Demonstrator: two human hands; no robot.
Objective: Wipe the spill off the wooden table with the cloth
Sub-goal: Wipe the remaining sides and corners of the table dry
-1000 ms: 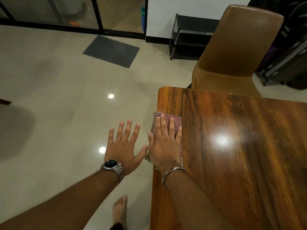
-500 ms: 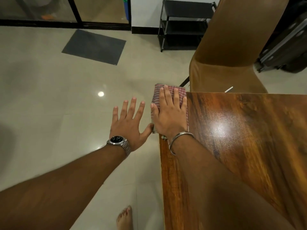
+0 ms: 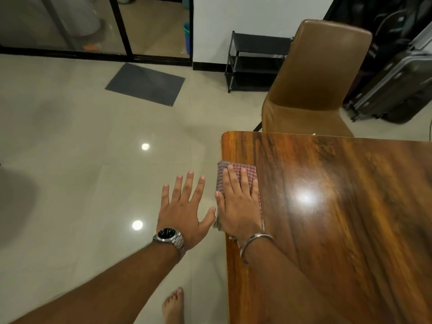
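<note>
A red-and-white checked cloth (image 3: 245, 170) lies folded on the wooden table (image 3: 339, 230), right at its left edge, a little short of the far left corner. My right hand (image 3: 238, 206) presses flat on the cloth with fingers together, covering most of it; a metal bangle sits on that wrist. My left hand (image 3: 184, 211) hovers beside the table edge over the floor, fingers spread, holding nothing, its thumb almost touching the right hand. I cannot make out any spill on the glossy wood, only a bright light glare.
A brown leather chair (image 3: 315, 78) stands at the table's far side. Behind it are a black shoe rack (image 3: 254, 61) and a suitcase (image 3: 397, 90). A grey mat (image 3: 145, 84) lies on the tiled floor. My bare foot (image 3: 174, 305) stands by the table edge.
Half a second ago the cloth was at the table's far left corner; my right hand has drawn it back toward me along the left edge. The left hand followed alongside.
</note>
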